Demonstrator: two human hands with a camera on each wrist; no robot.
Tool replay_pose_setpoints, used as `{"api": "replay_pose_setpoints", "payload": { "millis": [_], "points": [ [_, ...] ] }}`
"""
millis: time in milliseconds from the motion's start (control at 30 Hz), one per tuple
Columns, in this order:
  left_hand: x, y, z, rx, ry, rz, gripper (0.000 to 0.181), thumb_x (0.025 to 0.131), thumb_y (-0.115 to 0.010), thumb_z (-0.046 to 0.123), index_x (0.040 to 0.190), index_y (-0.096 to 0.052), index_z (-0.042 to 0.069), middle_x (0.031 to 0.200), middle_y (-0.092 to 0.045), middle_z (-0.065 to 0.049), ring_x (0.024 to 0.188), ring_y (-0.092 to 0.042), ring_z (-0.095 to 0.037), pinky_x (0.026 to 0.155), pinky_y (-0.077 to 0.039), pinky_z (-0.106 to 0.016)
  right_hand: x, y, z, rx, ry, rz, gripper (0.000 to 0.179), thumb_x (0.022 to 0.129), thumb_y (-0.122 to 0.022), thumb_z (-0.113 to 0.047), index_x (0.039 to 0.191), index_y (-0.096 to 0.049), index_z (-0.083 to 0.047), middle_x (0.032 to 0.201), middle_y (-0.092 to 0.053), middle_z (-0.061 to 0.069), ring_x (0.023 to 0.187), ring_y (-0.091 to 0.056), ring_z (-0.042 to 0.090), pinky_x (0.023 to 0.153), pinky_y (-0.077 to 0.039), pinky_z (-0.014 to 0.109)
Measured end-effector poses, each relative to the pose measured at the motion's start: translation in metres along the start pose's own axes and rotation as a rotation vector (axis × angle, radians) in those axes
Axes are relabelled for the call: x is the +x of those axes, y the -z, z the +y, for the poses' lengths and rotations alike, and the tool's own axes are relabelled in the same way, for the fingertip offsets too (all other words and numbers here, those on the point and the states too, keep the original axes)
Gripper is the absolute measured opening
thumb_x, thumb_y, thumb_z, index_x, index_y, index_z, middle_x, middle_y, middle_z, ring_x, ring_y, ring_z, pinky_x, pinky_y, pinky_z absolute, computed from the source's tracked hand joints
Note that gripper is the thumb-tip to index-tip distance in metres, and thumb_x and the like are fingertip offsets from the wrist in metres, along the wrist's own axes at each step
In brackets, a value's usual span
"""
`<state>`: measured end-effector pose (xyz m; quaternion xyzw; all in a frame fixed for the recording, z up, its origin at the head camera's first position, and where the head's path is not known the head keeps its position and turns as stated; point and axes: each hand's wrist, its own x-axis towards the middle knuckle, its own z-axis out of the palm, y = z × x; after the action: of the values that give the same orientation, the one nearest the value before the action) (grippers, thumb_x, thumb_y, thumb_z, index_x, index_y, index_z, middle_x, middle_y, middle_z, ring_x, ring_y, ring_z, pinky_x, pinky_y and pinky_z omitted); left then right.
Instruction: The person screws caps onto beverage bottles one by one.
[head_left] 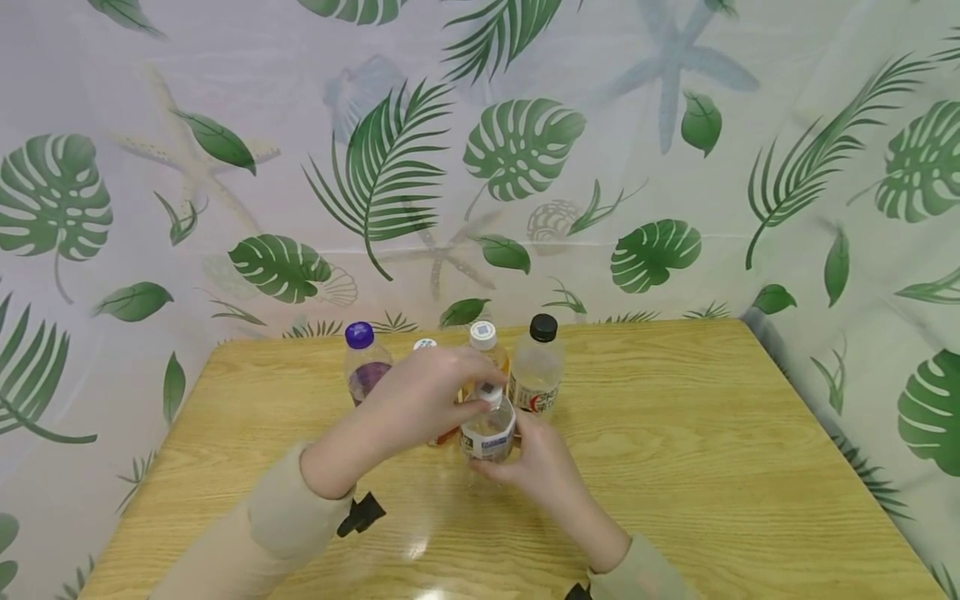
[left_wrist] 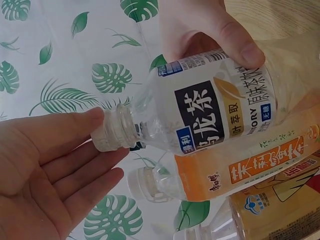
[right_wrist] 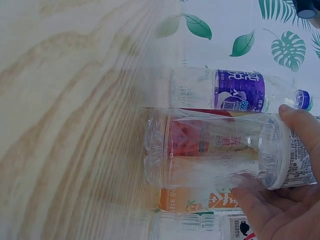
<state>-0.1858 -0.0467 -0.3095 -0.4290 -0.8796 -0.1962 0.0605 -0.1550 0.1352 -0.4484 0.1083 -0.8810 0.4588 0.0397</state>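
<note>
A clear plastic tea bottle [head_left: 487, 442] with a white label stands upright in front of the other bottles. My right hand [head_left: 538, 457] grips it round the label, thumb on the near side. At its top, my left hand [head_left: 420, 392] pinches the white cap [left_wrist: 107, 134] between thumb and fingers. The right wrist view shows the see-through lower part of this bottle [right_wrist: 215, 150], with no liquid visible. Right behind it are a bottle with an orange label [left_wrist: 250, 165] and a bottle with a gold and red label [left_wrist: 285, 205], partly hidden by the left hand in the head view.
At the left of the group stands a purple-capped bottle [right_wrist: 240, 90] with a purple label. A black-capped bottle [head_left: 537, 375] is at the right, close to the right hand. All are on a wood-grain table [head_left: 712, 467], with a leaf-print cloth [head_left: 525, 275] hanging behind.
</note>
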Motion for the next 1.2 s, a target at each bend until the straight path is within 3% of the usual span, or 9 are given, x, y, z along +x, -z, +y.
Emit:
{"api": "replay_pose_setpoints", "payload": {
  "millis": [200,333,533,767,900,1033,1200],
  "points": [
    [-0.001,-0.001,0.000,0.021,0.016,0.063,0.032,0.091,-0.086,0.023,0.119,-0.077,0.012,0.116,-0.081,0.000,0.106,-0.077,-0.018,0.089,-0.065,-0.033,0.000,0.000,0.001,0.002,0.001,-0.001,0.062,0.076,-0.097,-0.012,0.131,-0.068,-0.007,0.124,-0.075,0.009,0.116,-0.073,0.028,0.095,-0.064,0.043],
    [0.001,-0.005,0.002,0.053,0.062,0.122,0.033,0.089,-0.088,0.033,0.112,-0.078,0.013,0.106,-0.081,0.001,0.094,-0.077,-0.015,0.080,-0.064,-0.031,0.001,0.000,0.000,0.010,0.005,-0.002,0.061,0.077,-0.096,-0.010,0.131,-0.068,-0.007,0.124,-0.076,0.010,0.116,-0.073,0.027,0.095,-0.064,0.044],
    [0.004,-0.012,0.003,0.086,0.124,0.123,0.028,0.085,-0.091,0.033,0.103,-0.078,0.014,0.096,-0.080,0.003,0.086,-0.074,-0.013,0.073,-0.063,-0.030,0.001,0.000,0.000,0.005,0.005,-0.003,0.060,0.076,-0.096,-0.010,0.130,-0.069,-0.007,0.122,-0.076,0.010,0.115,-0.073,0.027,0.095,-0.064,0.044],
    [0.004,-0.007,-0.002,-0.057,0.117,0.041,0.021,0.089,-0.088,0.020,0.106,-0.082,0.010,0.104,-0.082,-0.001,0.099,-0.077,-0.017,0.087,-0.064,-0.034,0.001,-0.001,0.000,-0.009,0.000,0.005,0.062,0.075,-0.097,-0.011,0.130,-0.069,-0.007,0.122,-0.076,0.009,0.114,-0.073,0.027,0.096,-0.065,0.044],
    [0.004,-0.005,-0.011,-0.180,0.059,0.015,0.020,0.089,-0.087,0.012,0.109,-0.082,0.008,0.109,-0.081,-0.002,0.101,-0.076,-0.018,0.086,-0.063,-0.028,0.001,-0.001,0.000,-0.022,0.005,0.008,0.062,0.075,-0.097,-0.011,0.130,-0.069,-0.006,0.122,-0.076,0.010,0.114,-0.074,0.028,0.095,-0.065,0.043],
    [0.004,-0.003,-0.018,-0.240,0.012,0.001,0.023,0.089,-0.086,0.008,0.111,-0.082,0.007,0.113,-0.081,-0.004,0.097,-0.075,-0.018,0.082,-0.062,-0.025,0.001,-0.001,-0.001,-0.021,-0.001,0.007,0.063,0.075,-0.097,-0.011,0.131,-0.068,-0.005,0.122,-0.076,0.010,0.114,-0.074,0.028,0.095,-0.065,0.043],
    [0.001,-0.010,-0.012,-0.223,0.103,0.040,0.034,0.089,-0.088,0.015,0.121,-0.079,0.008,0.117,-0.081,-0.005,0.103,-0.077,-0.018,0.089,-0.064,-0.033,0.000,0.000,-0.001,-0.018,-0.004,0.008,0.062,0.076,-0.097,-0.011,0.131,-0.068,-0.006,0.123,-0.076,0.010,0.114,-0.074,0.029,0.096,-0.065,0.044]
  ]
}}
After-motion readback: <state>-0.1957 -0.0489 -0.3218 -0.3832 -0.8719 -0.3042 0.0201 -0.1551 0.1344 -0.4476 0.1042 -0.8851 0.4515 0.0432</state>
